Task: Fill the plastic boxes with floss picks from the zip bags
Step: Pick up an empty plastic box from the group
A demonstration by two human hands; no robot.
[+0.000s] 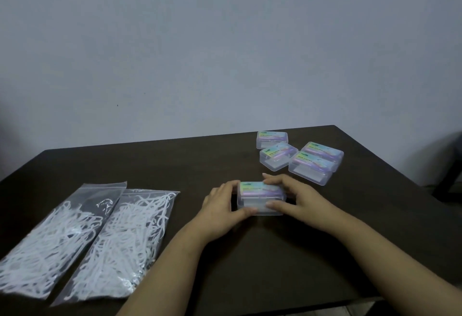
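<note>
A small clear plastic box [260,197] with a colourful label sits shut on the dark table [250,253] at the middle. My left hand [222,207] grips its left end, thumb at the front edge. My right hand [292,198] grips its right side, fingers over the lid and thumb on the front wall. Two clear zip bags of white floss picks lie at the left: one bag [47,243] further left, the other bag [125,240] beside it.
Several more closed labelled plastic boxes [297,157] are clustered at the back right of the table. A grey wall rises behind the table. A dark chair part [452,173] shows past the table's right edge.
</note>
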